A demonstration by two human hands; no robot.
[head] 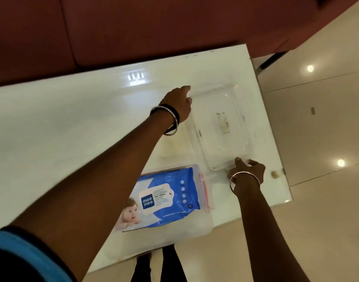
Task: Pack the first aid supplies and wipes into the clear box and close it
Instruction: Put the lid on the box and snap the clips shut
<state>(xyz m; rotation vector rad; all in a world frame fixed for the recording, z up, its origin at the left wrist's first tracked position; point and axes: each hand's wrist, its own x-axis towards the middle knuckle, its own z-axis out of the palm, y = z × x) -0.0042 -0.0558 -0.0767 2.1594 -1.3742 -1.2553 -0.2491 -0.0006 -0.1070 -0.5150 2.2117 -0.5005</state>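
A clear box (194, 231) stands at the table's near edge. Inside it lies a blue "mee mee" wet wipes pack (166, 198), with a thin pink item (205, 193) along the box's right wall. Beyond the box, toward the right, a clear lid (219, 127) rests flat or just above the table; I cannot tell which. My left hand (179, 102) reaches over the table and grips the lid's far left corner. My right hand (248, 169) holds the lid's near end, thumb on its rim.
The white glossy table (72, 123) ends close to the lid's right side, with tiled floor (316, 129) beyond. A small tan piece (275, 174) lies near the table's right edge. A red-brown sofa (154, 27) runs along the far side.
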